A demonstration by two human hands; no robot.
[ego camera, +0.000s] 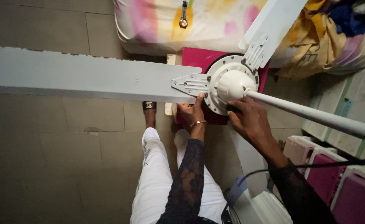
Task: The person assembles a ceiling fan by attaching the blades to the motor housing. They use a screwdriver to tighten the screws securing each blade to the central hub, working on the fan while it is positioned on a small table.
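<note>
White-painted metal makes up the whole assembly: a ceiling fan (232, 83) resting on a magenta stool (199, 60), viewed from above.

Left: one long blade (78, 76) runs out over the tiled floor (45, 157). Its bracket (190, 84) sits against the motor housing with several screw heads visible, so this blade appears fitted.

Centre: the left hand (193, 111), a gold bangle (198, 123) at its wrist, is closed in a pinch at the bracket's inner end, fingertips on the housing rim just beside a screw. What the fingers pinch, if anything small, cannot be told.

Upper centre: a second blade (269, 20) angles up toward a patterned mattress (170, 20); its bracket also sits against the housing.

Right: the right hand (249, 120) lies against the housing's lower edge, fingers curled around a dark object that is mostly hidden; it may be a tool handle, but the picture does not settle it. The downrod (315, 118) extends right from the hub, just above this hand.

Status, as a judgement: two blades are on the housing and work is concentrated at the left blade's bracket. A further blade appears to run downward beneath the right forearm; its attachment is not visible. Both hands touch the fan directly.
</note>
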